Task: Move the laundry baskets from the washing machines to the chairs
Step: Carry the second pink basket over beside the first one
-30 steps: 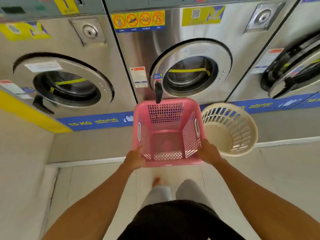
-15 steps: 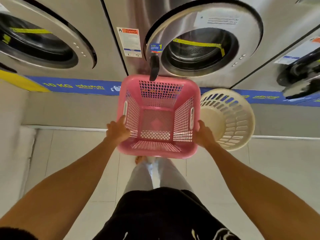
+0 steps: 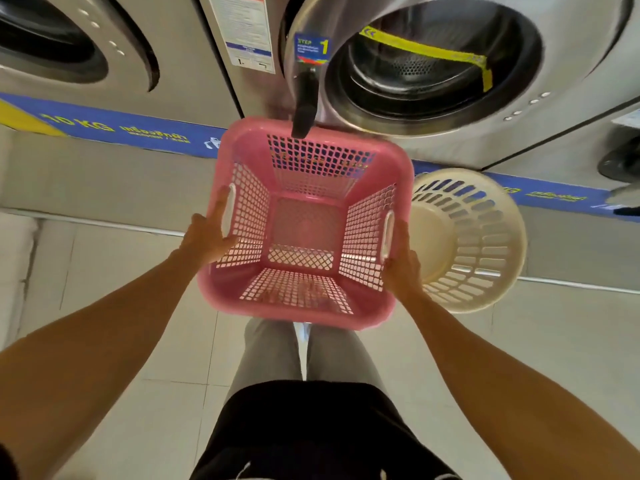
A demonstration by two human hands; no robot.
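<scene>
An empty pink square laundry basket (image 3: 304,310) hangs in front of me, lifted off the floor below the middle washing machine's door (image 3: 429,60). My left hand (image 3: 211,233) grips its left side by the handle slot. On the opposite side, my right hand (image 3: 400,261) holds the right handle slot. A cream round basket (image 3: 474,244) leans tilted against the concrete step (image 3: 104,174) under the machines, just right of the pink one.
A row of steel front-loading washers stands on the raised step, with another washer (image 3: 69,46) at the left. The middle door's black handle (image 3: 304,105) hangs just over the pink basket's far rim. Pale floor tiles (image 3: 554,341) spread around my legs.
My view has tilted down and moved closer to the machines. The pink basket stays in both hands and now fills more of the view.
</scene>
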